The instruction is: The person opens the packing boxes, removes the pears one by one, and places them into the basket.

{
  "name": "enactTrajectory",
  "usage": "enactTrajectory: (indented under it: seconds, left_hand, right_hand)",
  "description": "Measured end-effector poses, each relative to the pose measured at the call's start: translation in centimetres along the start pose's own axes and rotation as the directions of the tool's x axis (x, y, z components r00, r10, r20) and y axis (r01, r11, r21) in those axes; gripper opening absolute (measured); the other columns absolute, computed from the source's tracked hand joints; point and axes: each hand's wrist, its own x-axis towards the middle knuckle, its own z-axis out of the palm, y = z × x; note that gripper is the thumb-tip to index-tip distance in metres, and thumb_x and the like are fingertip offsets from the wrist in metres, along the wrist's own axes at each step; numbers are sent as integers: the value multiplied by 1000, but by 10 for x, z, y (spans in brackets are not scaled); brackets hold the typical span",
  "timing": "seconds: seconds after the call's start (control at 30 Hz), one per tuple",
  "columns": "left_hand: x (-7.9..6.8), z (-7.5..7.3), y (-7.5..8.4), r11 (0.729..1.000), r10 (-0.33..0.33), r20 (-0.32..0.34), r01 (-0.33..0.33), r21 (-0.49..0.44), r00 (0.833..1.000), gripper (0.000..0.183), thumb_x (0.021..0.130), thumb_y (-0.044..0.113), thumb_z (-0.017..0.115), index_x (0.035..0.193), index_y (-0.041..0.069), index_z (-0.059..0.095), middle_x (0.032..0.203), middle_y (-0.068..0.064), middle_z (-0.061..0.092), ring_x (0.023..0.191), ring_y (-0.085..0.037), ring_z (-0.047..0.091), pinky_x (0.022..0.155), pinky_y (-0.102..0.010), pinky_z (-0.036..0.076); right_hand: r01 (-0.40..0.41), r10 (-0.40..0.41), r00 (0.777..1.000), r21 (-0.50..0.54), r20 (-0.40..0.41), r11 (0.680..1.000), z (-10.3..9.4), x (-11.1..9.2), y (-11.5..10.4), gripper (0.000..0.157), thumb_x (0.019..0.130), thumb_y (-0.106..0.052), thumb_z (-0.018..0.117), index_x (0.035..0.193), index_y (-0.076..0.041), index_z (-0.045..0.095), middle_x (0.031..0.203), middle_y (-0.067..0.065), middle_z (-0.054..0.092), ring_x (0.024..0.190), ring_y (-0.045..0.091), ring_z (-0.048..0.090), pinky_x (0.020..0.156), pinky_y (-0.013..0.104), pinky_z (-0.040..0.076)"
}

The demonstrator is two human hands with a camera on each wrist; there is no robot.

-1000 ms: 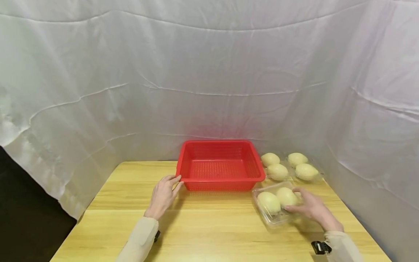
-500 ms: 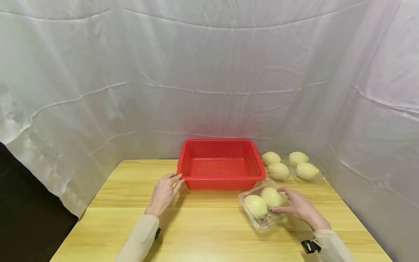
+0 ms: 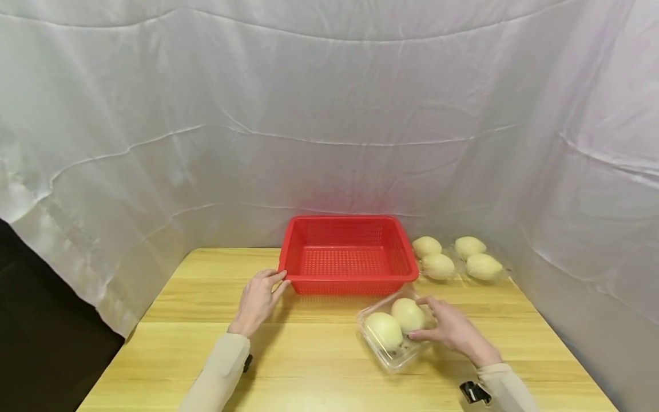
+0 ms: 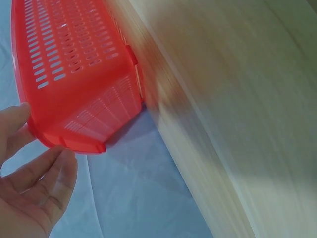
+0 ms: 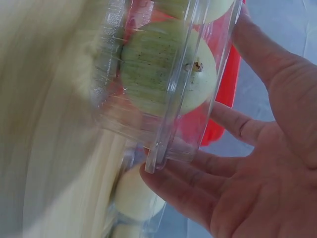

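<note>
A red slotted plastic basket [image 3: 350,286] stands at the back middle of the wooden table, with nothing inside. My left hand [image 3: 255,300] grips its near left corner; in the left wrist view, thumb and fingers [image 4: 64,163] lie about the rim. My right hand [image 3: 453,329] holds a clear plastic box [image 3: 392,360] by its right side, thumb and fingers spread along the edge. Two round pale yellow fruits, like melons, sit in the box, one fruit [image 3: 383,331] left of the other fruit [image 3: 408,315]. In the right wrist view, a fruit [image 5: 166,67] shows through the plastic wall.
Right of the basket, two more clear packs hold pale fruits, a left pair [image 3: 437,266] and a right pair [image 3: 484,267]. A pale cloth curtain [image 3: 329,114] hangs behind and on both sides of the table [image 3: 319,360].
My right hand has carried the clear box of fruits left and toward me, to in front of the basket. My left hand has stayed at the basket's corner.
</note>
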Motion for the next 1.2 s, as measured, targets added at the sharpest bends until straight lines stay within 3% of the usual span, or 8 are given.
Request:
enactTrajectory:
  seconds: [0.33, 0.63, 0.77, 0.87, 1.0, 1.13, 1.2]
  left_hand:
    - [-3, 0, -1, 1000, 6, -1, -6, -1, 1000, 31, 87, 22, 75, 114, 8, 73, 110, -17, 71, 102, -33, 66, 86, -48, 54]
    - [-6, -1, -1, 1000, -8, 14, 7, 5, 1000, 32, 87, 25, 75, 115, 9, 73, 111, -16, 71, 103, -32, 66, 86, -48, 54]
    - [-7, 0, -1, 1000, -8, 10, 8, 4, 1000, 32, 87, 25, 75, 115, 9, 73, 112, -16, 71, 104, -32, 66, 86, -48, 54]
    - [-8, 0, -1, 1000, -9, 10, 9, -2, 1000, 31, 88, 25, 74, 115, 10, 73, 112, -16, 71, 104, -32, 66, 86, -48, 54]
    - [-6, 0, -1, 1000, -8, 17, 8, -10, 1000, 31, 88, 24, 74, 115, 10, 73, 113, -16, 71, 104, -33, 66, 88, -48, 54]
    - [-3, 1, -2, 1000, -7, 9, 7, -20, 1000, 32, 87, 23, 75, 115, 9, 73, 113, -17, 71, 104, -34, 66, 88, -48, 53]
    - [-2, 1, -2, 1000, -10, 4, 10, -22, 1000, 32, 86, 22, 76, 115, 10, 73, 112, -17, 71, 104, -34, 66, 88, -49, 54]
  right_hand:
    - [172, -174, 984, 75, 23, 982, 14, 10, -12, 76, 77, -37, 81, 137, -1, 52, 137, 21, 56, 125, 44, 53, 101, 61, 40]
    - [337, -340, 935, 52, 101, 940, 23, 22, -19, 68, 86, -35, 72, 140, 1, 49, 144, 30, 44, 129, 53, 44, 101, 69, 33]
    - [385, -394, 910, 91, 132, 919, 30, 32, -23, 62, 89, -29, 70, 140, 0, 50, 146, 31, 41, 131, 52, 41, 102, 68, 32]
    - [397, -407, 908, 105, 102, 912, 37, 39, -26, 54, 89, -27, 70, 135, -2, 56, 143, 30, 46, 131, 48, 45, 103, 64, 36]
    - [431, -432, 902, 74, -6, 899, 47, 46, -28, 42, 87, -22, 73, 124, -4, 64, 134, 26, 55, 125, 42, 53, 100, 57, 44]
    - [522, -519, 844, -13, -132, 853, 51, 50, -33, 32, 83, -12, 76, 113, -2, 69, 120, 20, 64, 110, 33, 63, 91, 48, 51]
    - [544, -543, 827, -39, -144, 838, 52, 50, -37, 29, 83, -10, 75, 110, -2, 69, 116, 18, 65, 106, 30, 64, 89, 45, 53]
